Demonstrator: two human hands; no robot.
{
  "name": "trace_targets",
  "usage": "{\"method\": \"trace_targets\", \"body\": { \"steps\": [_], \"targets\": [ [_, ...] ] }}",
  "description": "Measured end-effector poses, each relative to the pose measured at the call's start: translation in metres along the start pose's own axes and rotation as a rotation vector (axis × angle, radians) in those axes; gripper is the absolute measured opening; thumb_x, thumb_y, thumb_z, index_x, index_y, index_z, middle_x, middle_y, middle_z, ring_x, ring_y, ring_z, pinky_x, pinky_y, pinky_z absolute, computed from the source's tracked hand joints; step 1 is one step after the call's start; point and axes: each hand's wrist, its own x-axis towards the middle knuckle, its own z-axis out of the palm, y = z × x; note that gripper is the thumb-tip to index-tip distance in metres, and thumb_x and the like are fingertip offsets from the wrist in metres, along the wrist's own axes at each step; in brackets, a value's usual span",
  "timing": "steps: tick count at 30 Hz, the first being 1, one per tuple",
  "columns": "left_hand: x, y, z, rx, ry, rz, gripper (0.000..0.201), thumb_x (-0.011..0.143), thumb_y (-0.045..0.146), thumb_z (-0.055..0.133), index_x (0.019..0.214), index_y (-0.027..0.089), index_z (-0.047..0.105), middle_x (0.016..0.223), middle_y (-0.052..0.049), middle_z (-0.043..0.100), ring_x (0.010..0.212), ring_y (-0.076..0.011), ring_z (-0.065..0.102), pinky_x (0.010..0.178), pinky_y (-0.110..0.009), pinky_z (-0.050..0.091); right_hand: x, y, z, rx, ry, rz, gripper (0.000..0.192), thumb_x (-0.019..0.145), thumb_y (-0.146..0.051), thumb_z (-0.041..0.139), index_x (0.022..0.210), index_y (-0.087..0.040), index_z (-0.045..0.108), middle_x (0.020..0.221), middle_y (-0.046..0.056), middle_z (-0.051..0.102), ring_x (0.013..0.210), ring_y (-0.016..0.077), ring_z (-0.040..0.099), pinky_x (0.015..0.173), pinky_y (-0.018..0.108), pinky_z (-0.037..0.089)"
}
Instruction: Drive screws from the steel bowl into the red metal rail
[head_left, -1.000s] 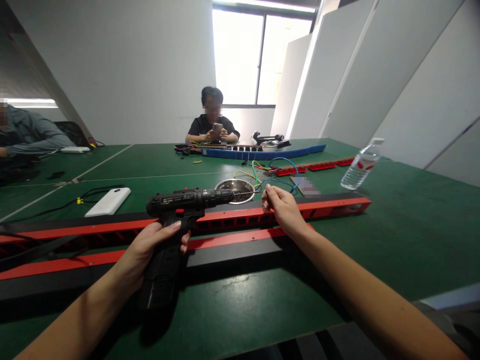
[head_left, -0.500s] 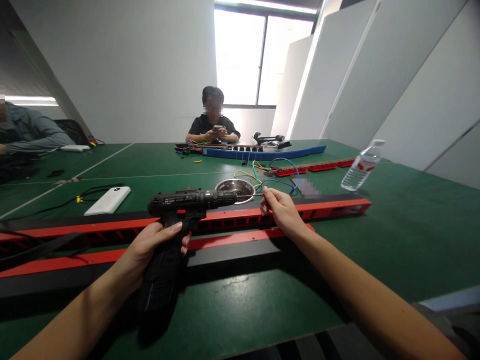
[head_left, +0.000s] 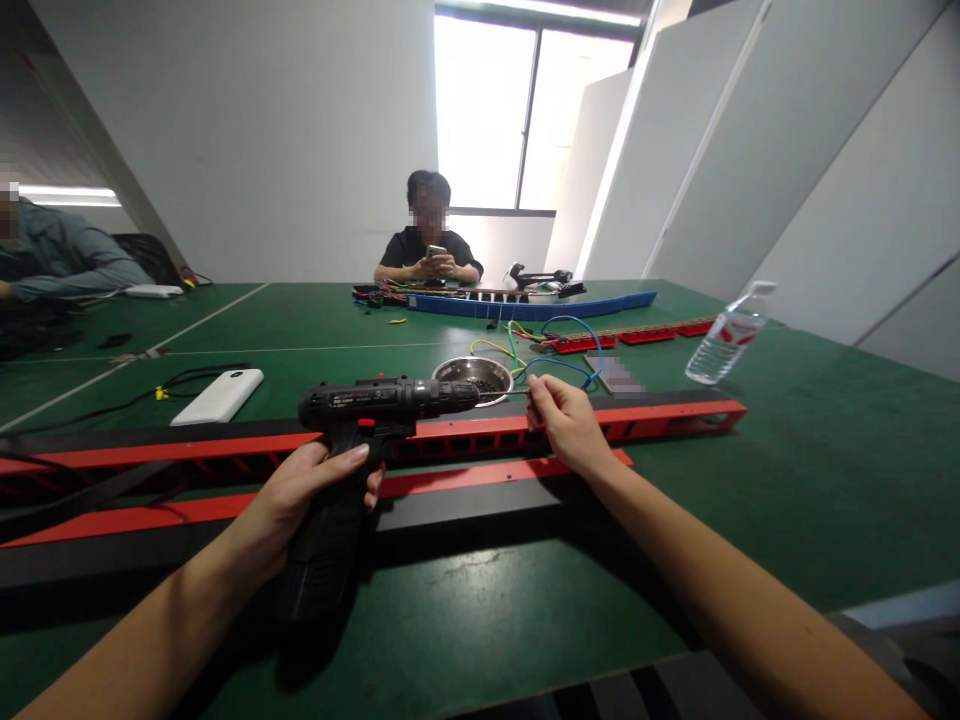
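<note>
Upright over the red and black rail (head_left: 480,440) on the green bench (head_left: 787,470), a black cordless drill (head_left: 360,420), its white label too small to be read, is gripped by the left hand (head_left: 307,490), while something unidentifiably small is pinched at its tip by the right hand (head_left: 570,425).

My left hand (head_left: 307,490) and right hand (head_left: 570,425) are both bare: no gloves, rings or watch showing. My forearms are bare too, no sleeves in view as far back as the bottom edge of the frame. My nails are short and plain. I see no markings, bands or straps on either arm.
</note>
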Motion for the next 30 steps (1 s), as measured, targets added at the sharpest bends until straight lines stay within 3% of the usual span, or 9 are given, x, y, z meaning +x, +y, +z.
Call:
{"method": "trace_targets", "body": {
  "steps": [10, 18, 21, 24, 26, 30],
  "targets": [
    [-0.001, -0.001, -0.003, 0.006, -0.060, -0.045, 0.024, 0.085, 0.033, 0.077, 0.094, 0.012, 0.070, 0.079, -0.004, 0.070, 0.066, -0.0140, 0.067, 0.063, -0.023, 0.055, 0.003, 0.009, 0.002, 0.133, -0.057, 0.037, 0.053, 0.096, -0.067, 0.052, 0.067, -0.023, 0.044, 0.053, -0.004, 0.046, 0.049, 0.0126, 0.047, 0.051, 0.028, 0.037],
    [-0.001, 0.000, -0.002, 0.142, -0.022, 0.026, 0.028, 0.083, 0.040, 0.078, 0.089, 0.015, 0.068, 0.078, -0.004, 0.069, 0.067, -0.0170, 0.067, 0.063, -0.026, 0.055, 0.002, 0.001, -0.003, -0.001, 0.024, 0.019, 0.042, 0.094, -0.057, 0.062, 0.074, -0.021, 0.054, 0.061, -0.003, 0.055, 0.056, 0.0130, 0.049, 0.056, 0.028, 0.039],
    [-0.005, 0.018, -0.005, 0.365, 0.013, 0.103, 0.032, 0.081, 0.045, 0.078, 0.096, 0.018, 0.068, 0.079, -0.003, 0.071, 0.070, -0.0212, 0.067, 0.064, -0.029, 0.055, -0.005, -0.010, -0.010, -0.146, -0.060, 0.018, 0.040, 0.096, -0.051, 0.061, 0.072, -0.020, 0.056, 0.064, -0.001, 0.058, 0.059, 0.0137, 0.051, 0.058, 0.028, 0.041],
    [-0.006, 0.048, -0.013, 0.634, 0.038, 0.171, 0.036, 0.078, 0.049, 0.079, 0.096, 0.018, 0.073, 0.081, -0.004, 0.073, 0.075, -0.0225, 0.067, 0.066, -0.027, 0.054, -0.020, -0.022, -0.019, -0.286, -0.216, -0.007, 0.030, 0.097, -0.045, 0.061, 0.083, -0.020, 0.067, 0.077, 0.002, 0.067, 0.069, 0.0161, 0.059, 0.064, 0.030, 0.045],
    [-0.005, 0.067, -0.017, 0.779, -0.009, 0.187, 0.037, 0.078, 0.052, 0.077, 0.089, 0.016, 0.076, 0.078, -0.006, 0.074, 0.071, -0.0221, 0.065, 0.061, -0.025, 0.051, -0.032, -0.029, -0.023, -0.350, -0.316, -0.063, 0.022, 0.097, -0.040, 0.062, 0.097, -0.021, 0.074, 0.093, 0.005, 0.072, 0.082, 0.0186, 0.064, 0.074, 0.032, 0.050],
    [-0.003, 0.095, -0.015, 0.892, -0.102, 0.267, 0.041, 0.070, 0.046, 0.083, 0.101, 0.019, 0.080, 0.085, -0.006, 0.078, 0.074, -0.0243, 0.068, 0.064, -0.027, 0.054, -0.053, -0.037, -0.027, -0.414, -0.471, -0.154, 0.025, 0.097, -0.036, 0.064, 0.117, -0.027, 0.075, 0.119, 0.007, 0.070, 0.112, 0.0231, 0.063, 0.099, 0.038, 0.050]
  ]
}}
